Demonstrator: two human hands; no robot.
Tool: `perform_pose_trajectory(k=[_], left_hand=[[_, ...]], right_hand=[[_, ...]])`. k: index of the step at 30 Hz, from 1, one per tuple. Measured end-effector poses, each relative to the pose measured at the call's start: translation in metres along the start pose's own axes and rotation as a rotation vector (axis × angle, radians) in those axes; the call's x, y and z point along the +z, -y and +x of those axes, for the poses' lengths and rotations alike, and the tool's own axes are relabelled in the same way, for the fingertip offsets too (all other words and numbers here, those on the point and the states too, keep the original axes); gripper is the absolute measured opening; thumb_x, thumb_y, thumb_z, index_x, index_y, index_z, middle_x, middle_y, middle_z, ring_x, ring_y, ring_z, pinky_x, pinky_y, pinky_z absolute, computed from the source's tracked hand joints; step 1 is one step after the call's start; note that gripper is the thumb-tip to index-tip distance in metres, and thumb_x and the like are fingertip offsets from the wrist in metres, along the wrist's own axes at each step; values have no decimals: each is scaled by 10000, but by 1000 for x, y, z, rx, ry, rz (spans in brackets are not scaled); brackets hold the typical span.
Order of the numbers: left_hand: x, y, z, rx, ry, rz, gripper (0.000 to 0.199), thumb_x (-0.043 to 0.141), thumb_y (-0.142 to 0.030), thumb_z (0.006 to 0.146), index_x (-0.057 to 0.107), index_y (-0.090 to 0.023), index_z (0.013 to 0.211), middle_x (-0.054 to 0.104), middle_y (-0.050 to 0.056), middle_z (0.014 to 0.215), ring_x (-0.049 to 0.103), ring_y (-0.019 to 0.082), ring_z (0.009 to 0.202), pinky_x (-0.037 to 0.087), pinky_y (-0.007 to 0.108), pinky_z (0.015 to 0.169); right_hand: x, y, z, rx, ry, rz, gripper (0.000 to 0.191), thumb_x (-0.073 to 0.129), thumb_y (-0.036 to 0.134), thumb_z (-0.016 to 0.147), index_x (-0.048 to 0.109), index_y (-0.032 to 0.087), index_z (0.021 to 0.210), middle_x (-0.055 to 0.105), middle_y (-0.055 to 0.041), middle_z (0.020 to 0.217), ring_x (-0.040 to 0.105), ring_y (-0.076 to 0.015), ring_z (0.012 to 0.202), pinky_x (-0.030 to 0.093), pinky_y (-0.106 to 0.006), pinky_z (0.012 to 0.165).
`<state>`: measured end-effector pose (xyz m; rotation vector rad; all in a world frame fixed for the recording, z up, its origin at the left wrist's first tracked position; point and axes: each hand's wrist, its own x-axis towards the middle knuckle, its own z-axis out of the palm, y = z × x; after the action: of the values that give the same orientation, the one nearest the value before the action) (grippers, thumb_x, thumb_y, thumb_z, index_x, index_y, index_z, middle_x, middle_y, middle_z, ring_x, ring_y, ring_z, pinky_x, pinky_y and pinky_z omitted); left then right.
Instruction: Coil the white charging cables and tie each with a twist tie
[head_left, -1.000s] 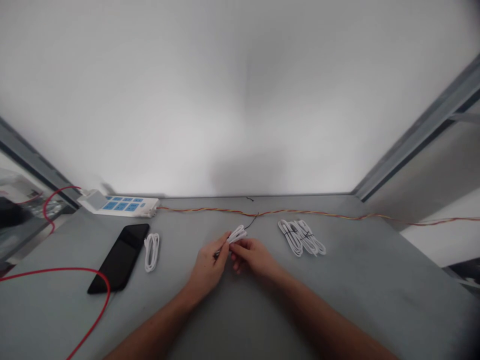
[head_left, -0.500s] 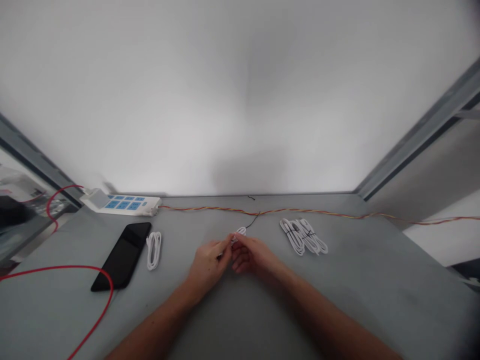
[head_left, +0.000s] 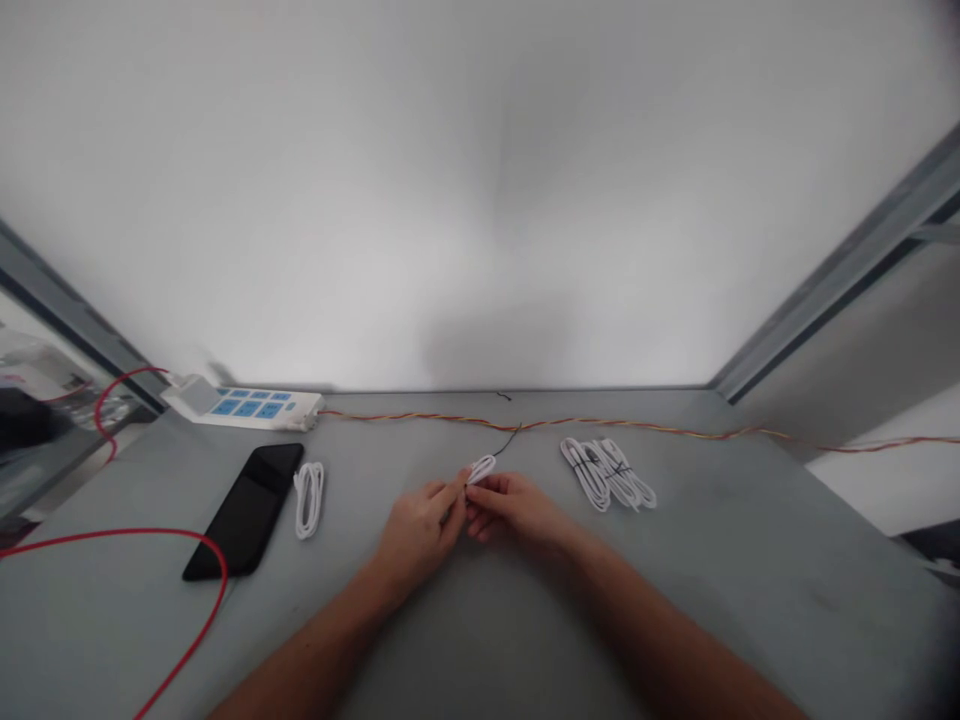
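While your left hand [head_left: 418,533] and right hand [head_left: 514,507] pinch together on a small white coiled cable [head_left: 481,469] at lower centre, bundled white cables [head_left: 607,474] lie nearby on the desk [head_left: 750,560]

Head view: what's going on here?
A person's left hand and right hand together pinch a small looped white cable, with a thin black wire rising from it, above a grey tabletop. To the right lie white cable bundles tied in black; to the left, a coiled white cable beside a black smartphone. A white power strip with blue sockets and a twisted orange-and-yellow wire lie along the far edge.
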<state>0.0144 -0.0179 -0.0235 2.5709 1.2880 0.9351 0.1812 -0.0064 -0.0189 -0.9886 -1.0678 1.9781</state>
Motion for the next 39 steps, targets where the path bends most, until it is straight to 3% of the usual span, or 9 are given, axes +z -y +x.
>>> perform_pose_trajectory(k=[12,22,29,33,39], left_hand=[[-3,-8,-1,8,147,-34,458,367,-224,893,379,-145,1345,615,92,904,592,157,719,512,290,660],[4,-7,-1,39,93,2,464,299,-203,914,314,-146,1374,592,99,913,588,157,703,521,285,638],[-1,-14,0,-49,113,-48,489,327,-253,924,266,-163,1402,607,109,979,603,171,763,517,303,681],[-3,-15,1,-37,124,-11,502,313,-249,929,230,-175,1418,628,108,1005,625,180,796,519,312,705],[3,-10,0,-53,107,48,595,388,-272,912,122,-168,1434,680,101,958,657,191,733,523,310,667]], right_hand=[[-9,7,-2,46,45,-165,445,682,552,631,576,121,666,610,9,546,599,-91,486,492,-205,498],[-10,6,0,-54,34,-164,425,693,531,630,539,141,695,596,25,589,609,-111,512,492,-233,501],[-4,9,-3,-205,-113,-307,363,645,508,689,595,148,694,619,0,621,592,-128,572,491,-272,576],[-5,13,-4,-214,-203,-387,328,646,470,685,676,143,701,644,-17,623,592,-146,600,482,-288,624],[-3,11,-2,-230,-295,-304,340,649,467,682,731,162,809,679,-23,689,600,-158,649,483,-293,662]])
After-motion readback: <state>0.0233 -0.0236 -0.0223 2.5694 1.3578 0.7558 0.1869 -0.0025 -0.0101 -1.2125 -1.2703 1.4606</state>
